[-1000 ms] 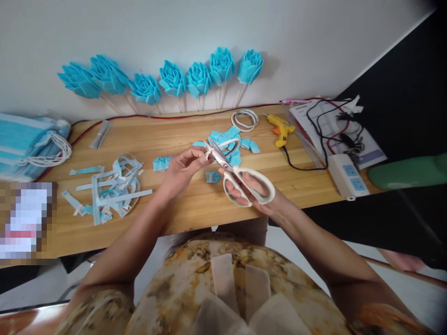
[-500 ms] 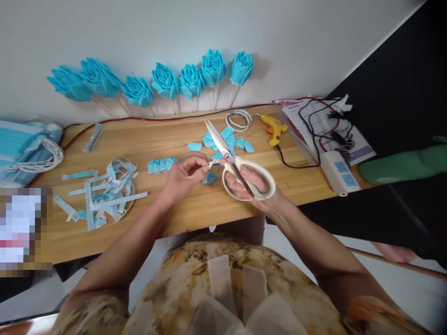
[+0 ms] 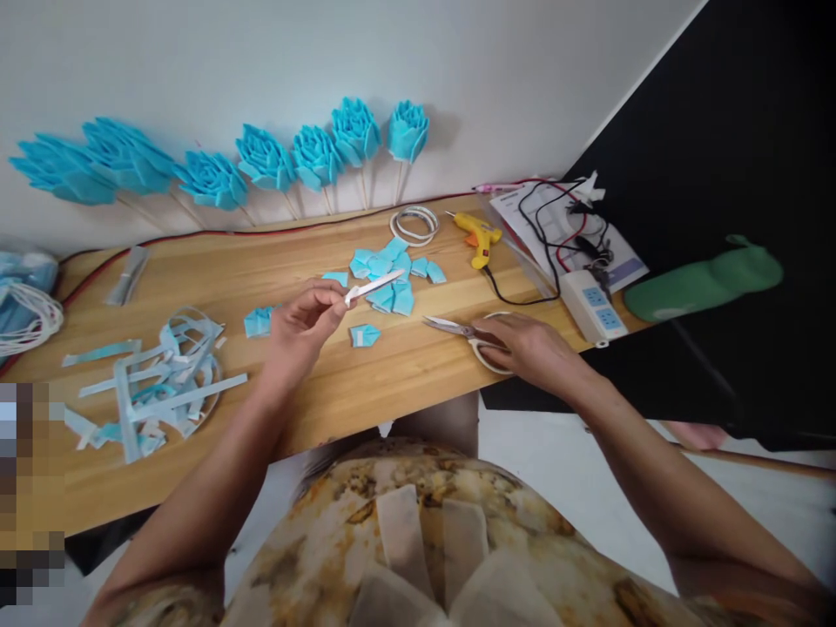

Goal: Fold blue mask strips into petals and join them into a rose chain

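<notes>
My left hand (image 3: 304, 320) is raised over the wooden table (image 3: 405, 370) and pinches a thin white strip (image 3: 374, 286) that points right. Just below it lies one folded blue piece (image 3: 364, 334). My right hand (image 3: 526, 346) rests palm down on the white handles of the scissors (image 3: 457, 329), which lie flat on the table with closed blades pointing left. A heap of blue cut pieces (image 3: 392, 274) sits behind both hands.
Several blue fabric roses (image 3: 261, 157) on sticks lean on the wall. Cut mask strips (image 3: 153, 379) fill a dish at left. A yellow glue gun (image 3: 476, 233), white elastic loops (image 3: 414, 224), a power strip (image 3: 593, 306) with cables and a green object (image 3: 702, 280) lie right.
The right hand lowered the scissors from mid-air and laid them flat on the table. The left hand drew away leftward, holding the white strip. The view shifted right.
</notes>
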Tool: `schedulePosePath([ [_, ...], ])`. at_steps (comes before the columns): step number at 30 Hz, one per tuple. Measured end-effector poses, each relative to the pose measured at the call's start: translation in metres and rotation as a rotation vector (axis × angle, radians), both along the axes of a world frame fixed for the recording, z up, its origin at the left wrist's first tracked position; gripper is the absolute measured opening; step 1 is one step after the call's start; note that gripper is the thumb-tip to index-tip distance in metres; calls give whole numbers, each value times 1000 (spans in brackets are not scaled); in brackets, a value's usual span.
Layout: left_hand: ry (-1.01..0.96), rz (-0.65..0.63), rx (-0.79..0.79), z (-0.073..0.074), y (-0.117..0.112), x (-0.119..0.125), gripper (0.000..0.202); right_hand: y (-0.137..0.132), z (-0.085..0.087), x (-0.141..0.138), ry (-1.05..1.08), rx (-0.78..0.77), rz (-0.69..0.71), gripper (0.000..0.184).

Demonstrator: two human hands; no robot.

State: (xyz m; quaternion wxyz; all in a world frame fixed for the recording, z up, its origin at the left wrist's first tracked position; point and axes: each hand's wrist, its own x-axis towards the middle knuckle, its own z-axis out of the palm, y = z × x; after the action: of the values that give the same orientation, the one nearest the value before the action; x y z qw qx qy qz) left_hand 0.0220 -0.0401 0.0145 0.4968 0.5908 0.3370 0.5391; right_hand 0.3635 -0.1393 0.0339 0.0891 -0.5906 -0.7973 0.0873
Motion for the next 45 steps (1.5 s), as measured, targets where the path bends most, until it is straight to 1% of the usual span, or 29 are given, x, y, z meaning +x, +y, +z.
schedulePosePath([
  [2,27,-24,14,3,-3,1,14,6,12,-8,33,-14,4,22],
  [3,48,-33,26,5,-4,1,15,12,21,-17,61,10,-16,21],
  [4,69,-44,39,7,-5,1,15,18,29,-28,108,45,-24,25],
  [6,95,-74,64,9,-7,2,14,35,40,-54,278,134,50,33],
  [7,96,-92,74,10,-7,2,13,45,43,-66,358,162,121,35],
  [8,91,-112,77,10,-8,2,13,54,43,-77,414,153,199,36],
  [10,74,-145,68,10,-8,1,12,71,39,-90,466,84,372,34],
  [12,66,-126,59,10,-7,0,12,84,32,-91,437,30,466,33],
  [13,55,-86,57,9,-6,-1,13,91,29,-87,411,32,479,33],
  [15,14,28,39,6,-3,-3,12,107,24,-74,350,90,422,34],
  [17,-10,120,-6,2,-1,-5,11,130,19,-60,271,198,254,36],
  [19,-4,138,-70,-1,1,-5,11,158,11,-48,159,266,103,32],
  [20,9,130,-100,-2,1,-5,10,172,5,-45,100,265,63,31],
  [22,19,113,-147,-3,1,-4,10,195,-6,-41,-1,200,15,29],
  [24,26,110,-162,-1,0,-3,9,204,-13,-44,-33,165,-1,26],
  [26,33,106,-146,1,-1,-2,9,196,-12,-54,62,223,14,28],
  [27,39,101,-132,3,-1,-2,10,187,-8,-62,159,270,29,31],
  [28,44,94,-115,3,-1,-2,10,176,-2,-72,278,277,56,31],
  [29,48,87,-99,4,-1,-2,10,163,5,-82,409,236,98,31],
  [31,57,74,-74,4,0,-1,9,137,20,-104,623,44,169,33],
  [32,63,69,-63,4,0,0,9,127,26,-114,711,-49,181,35],
  [34,76,56,-42,3,0,0,10,113,34,-130,833,-168,203,36],
  [36,85,40,-22,4,0,1,11,107,36,-140,904,-219,195,35],
  [38,89,30,-2,4,-1,2,13,106,36,-146,924,-207,180,31],
  [41,92,51,-2,3,0,2,16,105,36,-149,879,-118,137,26],
  [43,72,78,-50,2,1,1,17,102,37,-147,868,-53,78,26],
  [45,73,86,-114,0,3,-1,21,99,35,-142,903,-14,13,29],
])
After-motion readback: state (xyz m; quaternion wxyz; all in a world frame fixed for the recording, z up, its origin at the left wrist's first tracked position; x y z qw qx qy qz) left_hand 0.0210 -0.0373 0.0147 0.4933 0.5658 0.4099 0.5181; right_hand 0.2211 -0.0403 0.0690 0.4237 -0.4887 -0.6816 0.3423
